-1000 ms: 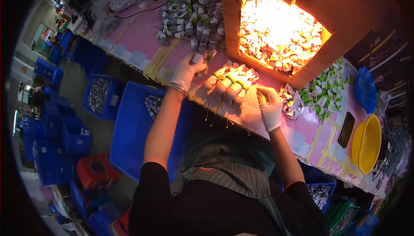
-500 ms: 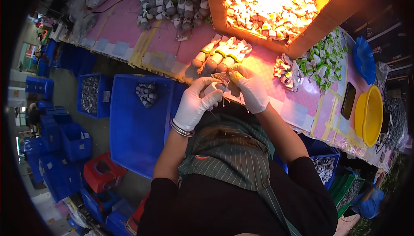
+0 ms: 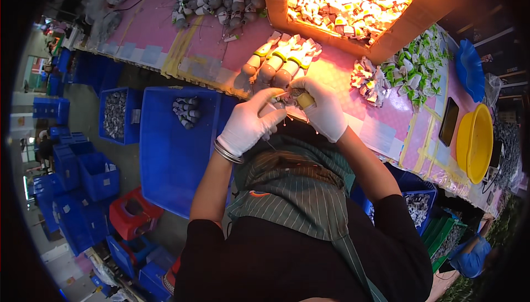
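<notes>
While both gloved hands meet at pink table edge, I see left hand and right hand pinching small bulb part between closed fingertips. Looks light, fragile; thin wire legs bend easily, so grip by body.

Bulb row ahead; cardboard box beyond

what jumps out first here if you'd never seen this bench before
The glowing cardboard box at the top, brightly lit and full of small pieces, grabs the eye first. Just below it, both white-gloved hands, left hand and right hand, meet over a small part at the pink table edge. A big blue bin sits lower left.
</notes>
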The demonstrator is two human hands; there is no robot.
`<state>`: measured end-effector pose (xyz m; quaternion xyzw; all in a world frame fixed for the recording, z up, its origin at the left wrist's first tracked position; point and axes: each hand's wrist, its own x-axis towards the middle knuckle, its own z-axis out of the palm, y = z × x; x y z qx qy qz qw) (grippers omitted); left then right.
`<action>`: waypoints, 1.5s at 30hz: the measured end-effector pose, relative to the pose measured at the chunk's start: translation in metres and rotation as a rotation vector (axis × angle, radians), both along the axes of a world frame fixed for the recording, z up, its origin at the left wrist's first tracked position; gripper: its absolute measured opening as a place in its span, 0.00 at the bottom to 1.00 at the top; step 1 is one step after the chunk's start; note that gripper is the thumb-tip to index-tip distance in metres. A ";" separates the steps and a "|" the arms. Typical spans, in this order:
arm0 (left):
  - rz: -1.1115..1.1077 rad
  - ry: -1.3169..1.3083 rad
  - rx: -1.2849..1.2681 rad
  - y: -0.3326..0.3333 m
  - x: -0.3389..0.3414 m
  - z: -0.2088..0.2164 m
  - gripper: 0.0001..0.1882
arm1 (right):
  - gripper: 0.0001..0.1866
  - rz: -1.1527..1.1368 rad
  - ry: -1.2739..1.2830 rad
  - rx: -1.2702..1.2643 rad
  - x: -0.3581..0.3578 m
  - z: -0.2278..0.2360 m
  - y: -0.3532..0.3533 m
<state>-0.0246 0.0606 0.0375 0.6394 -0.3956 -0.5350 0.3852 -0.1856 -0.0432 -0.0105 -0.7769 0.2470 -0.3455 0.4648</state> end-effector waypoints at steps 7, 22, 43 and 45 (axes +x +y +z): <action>0.068 -0.572 -0.458 0.000 -0.007 -0.027 0.15 | 0.09 0.255 -0.107 1.171 -0.008 -0.001 0.002; 0.155 -0.686 -0.400 0.000 -0.021 -0.035 0.16 | 0.06 -0.176 -0.065 0.048 0.012 -0.015 0.016; 0.037 0.145 -0.111 -0.007 -0.040 -0.052 0.19 | 0.14 -0.331 0.264 -0.208 -0.077 -0.010 -0.049; 0.058 0.262 -0.029 -0.012 -0.037 -0.049 0.20 | 0.14 -0.714 0.453 -0.324 -0.105 -0.012 -0.079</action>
